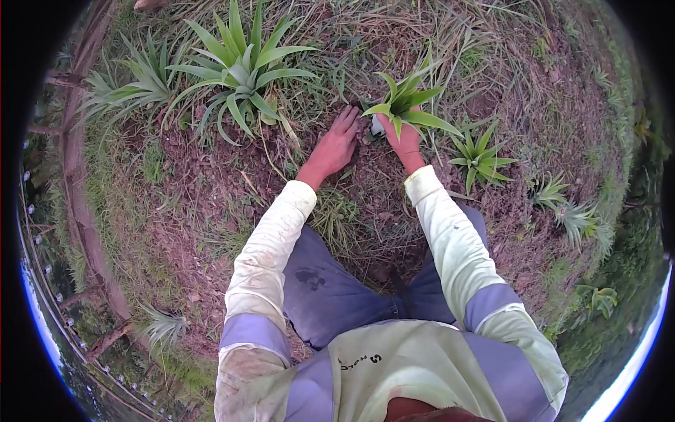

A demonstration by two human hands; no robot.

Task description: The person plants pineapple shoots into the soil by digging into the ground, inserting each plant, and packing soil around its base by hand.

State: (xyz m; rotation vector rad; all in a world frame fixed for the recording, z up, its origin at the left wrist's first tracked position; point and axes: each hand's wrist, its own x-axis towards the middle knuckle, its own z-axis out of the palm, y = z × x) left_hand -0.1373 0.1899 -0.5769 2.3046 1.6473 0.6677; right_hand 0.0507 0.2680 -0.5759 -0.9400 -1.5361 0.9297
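Note:
My right hand is wrapped round the lower part of a small spiky green plant, whose leaves spread over the fingers. The plant stands upright at the soil, and its base is partly hidden by the hand. Just left of it, my left hand lies palm down on the reddish-brown soil, fingers stretched out towards the plant's base. It holds nothing visible.
A larger spiky plant grows at the upper left, beside another. A small one stands right of my right hand. More plants grow farther right. Dry grass covers the ground ahead.

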